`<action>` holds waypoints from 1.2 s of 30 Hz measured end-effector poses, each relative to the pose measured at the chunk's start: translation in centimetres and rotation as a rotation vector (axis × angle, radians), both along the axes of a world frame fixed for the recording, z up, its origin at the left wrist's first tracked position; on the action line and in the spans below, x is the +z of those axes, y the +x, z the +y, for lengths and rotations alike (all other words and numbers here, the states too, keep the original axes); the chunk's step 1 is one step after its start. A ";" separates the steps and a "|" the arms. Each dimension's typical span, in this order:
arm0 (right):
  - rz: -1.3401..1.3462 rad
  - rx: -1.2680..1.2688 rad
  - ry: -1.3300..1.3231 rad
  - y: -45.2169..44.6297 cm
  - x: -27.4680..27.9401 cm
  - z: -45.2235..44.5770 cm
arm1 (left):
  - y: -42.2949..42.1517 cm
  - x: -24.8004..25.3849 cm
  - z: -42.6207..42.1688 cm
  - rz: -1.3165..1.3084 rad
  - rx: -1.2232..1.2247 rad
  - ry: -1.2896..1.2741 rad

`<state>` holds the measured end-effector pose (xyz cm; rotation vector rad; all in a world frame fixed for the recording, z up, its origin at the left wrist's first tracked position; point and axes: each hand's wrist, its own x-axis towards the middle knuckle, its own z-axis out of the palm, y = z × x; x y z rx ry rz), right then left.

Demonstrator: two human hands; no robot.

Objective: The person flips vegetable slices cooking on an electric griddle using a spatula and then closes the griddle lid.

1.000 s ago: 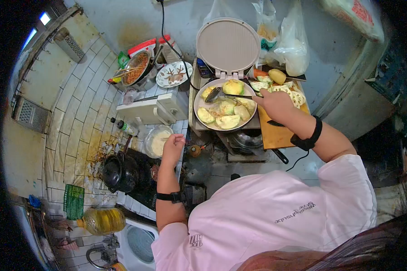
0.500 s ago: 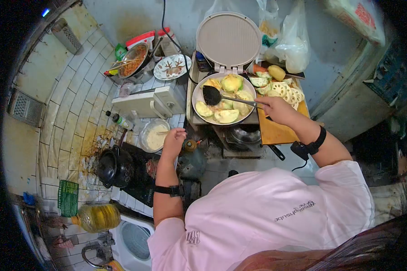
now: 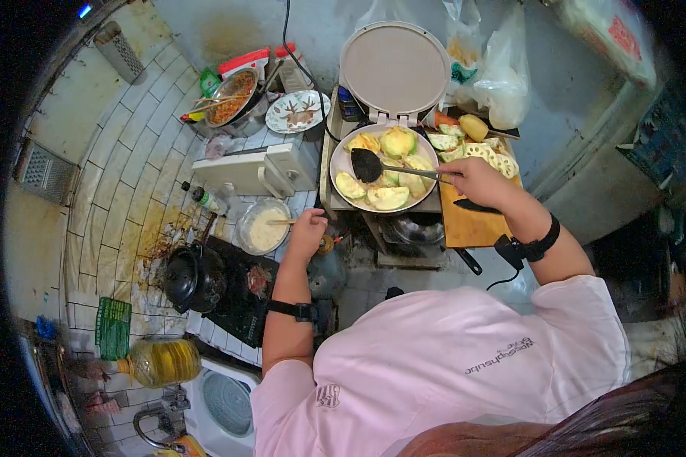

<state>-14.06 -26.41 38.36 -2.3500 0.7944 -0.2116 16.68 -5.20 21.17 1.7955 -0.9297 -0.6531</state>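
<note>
My right hand point(image 3: 476, 183) is closed round the handle of a black spatula point(image 3: 367, 164). The spatula's blade is over the left part of a round electric griddle point(image 3: 337, 186) with its lid point(image 3: 394, 68) raised. Thick pieces of egg-coated, green-skinned vegetable point(image 3: 389, 198) lie in the griddle. My left hand point(image 3: 309, 231) hovers just right of a bowl of pale batter point(image 3: 265, 234), fingers loosely bent and apart. Chopsticks point(image 3: 280, 222) rest in that bowl and reach the hand's edge; I see no grip on them.
Right of the griddle, a wooden board point(image 3: 472, 232) holds a knife point(image 3: 476, 206), lotus root slices point(image 3: 503, 161) and a potato point(image 3: 473, 127). At left stand a microwave point(image 3: 240, 175), a deer-patterned plate point(image 3: 293, 113), a black pot point(image 3: 190, 278) and an oil jug point(image 3: 164, 362).
My left hand has moved a little right, away from the batter bowl. The view has shifted slightly. My right hand keeps the spatula over the griddle, and more of the knife shows.
</note>
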 end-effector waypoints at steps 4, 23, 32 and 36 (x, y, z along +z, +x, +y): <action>-0.064 0.049 -0.036 1.2 -1.4 0.2 | 0.0 -0.4 -0.6 -0.057 -0.011 0.028; 0.294 0.126 -0.041 6.6 7.5 -5.4 | 0.6 -0.7 0.4 0.059 0.015 0.026; 0.234 0.050 0.150 6.1 5.8 -5.9 | 0.7 -3.0 -0.8 -0.027 0.022 -0.095; 0.250 0.067 0.205 5.1 3.9 -5.4 | -0.8 -0.3 -1.6 0.020 0.041 -0.045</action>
